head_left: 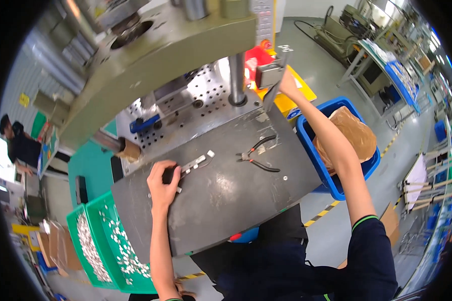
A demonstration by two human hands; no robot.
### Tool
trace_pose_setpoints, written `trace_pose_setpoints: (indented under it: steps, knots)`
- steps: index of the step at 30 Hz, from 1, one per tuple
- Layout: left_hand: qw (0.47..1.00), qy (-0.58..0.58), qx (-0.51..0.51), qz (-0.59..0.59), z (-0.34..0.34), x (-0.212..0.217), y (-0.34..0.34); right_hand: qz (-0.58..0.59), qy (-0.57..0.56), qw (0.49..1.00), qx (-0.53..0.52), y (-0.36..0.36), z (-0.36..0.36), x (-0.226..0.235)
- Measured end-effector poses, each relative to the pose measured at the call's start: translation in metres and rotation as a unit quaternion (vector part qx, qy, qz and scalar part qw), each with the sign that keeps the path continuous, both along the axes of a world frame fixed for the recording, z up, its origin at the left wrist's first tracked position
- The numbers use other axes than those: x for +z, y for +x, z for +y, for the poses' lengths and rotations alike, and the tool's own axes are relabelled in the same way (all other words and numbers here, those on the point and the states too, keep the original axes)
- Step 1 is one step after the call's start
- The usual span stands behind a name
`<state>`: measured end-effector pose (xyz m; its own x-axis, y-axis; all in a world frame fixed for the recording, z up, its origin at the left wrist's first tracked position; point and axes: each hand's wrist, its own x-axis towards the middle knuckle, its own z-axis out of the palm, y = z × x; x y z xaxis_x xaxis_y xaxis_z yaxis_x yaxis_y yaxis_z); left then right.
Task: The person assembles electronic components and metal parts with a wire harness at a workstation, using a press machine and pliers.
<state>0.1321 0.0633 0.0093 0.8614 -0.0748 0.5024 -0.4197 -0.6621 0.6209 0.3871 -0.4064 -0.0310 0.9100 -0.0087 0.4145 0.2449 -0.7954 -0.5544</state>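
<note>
My left hand (161,184) rests on the dark grey work plate (226,200), fingers curled round with the thumb opposite. A dark patch shows between its fingers, and what they hold I cannot make out. Just past the fingertips lie a narrow light-coloured strip (196,163) and a small white piece (210,153). My right arm reaches far forward and right. There my right hand (287,84) is at a grey metal box (269,75) on an upright bracket, its fingers mostly hidden. Cutting pliers (258,154) with black and orange handles lie spread on the plate.
A large olive press (160,55) stands over a perforated metal bed (206,93). Green trays (116,210) of small white pieces sit at left. At right is a blue bin (342,193) with a brown bag (354,133). Another person (22,145) is at far left.
</note>
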Motion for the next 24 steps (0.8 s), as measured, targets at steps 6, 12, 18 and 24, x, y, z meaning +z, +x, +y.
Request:
trace_pose_setpoints:
  steps: [6, 12, 18, 24]
  knots:
    - [0.996, -0.017, 0.061, 0.055, -0.003, -0.007, 0.005, 0.011, -0.092, 0.991, -0.092, 0.021, -0.025, 0.004]
    - [0.995, -0.034, 0.082, 0.056, 0.009, -0.013, 0.006, -0.090, -0.038, 0.989, -0.115, -0.016, -0.103, 0.043]
    - [0.988, -0.106, 0.074, 0.083, 0.013, -0.022, 0.014, -0.108, 0.011, 0.977, -0.186, -0.076, -0.252, 0.045]
    - [0.986, -0.102, 0.082, 0.105, 0.018, -0.023, 0.019, -0.097, 0.068, 0.965, -0.232, -0.100, -0.280, 0.014]
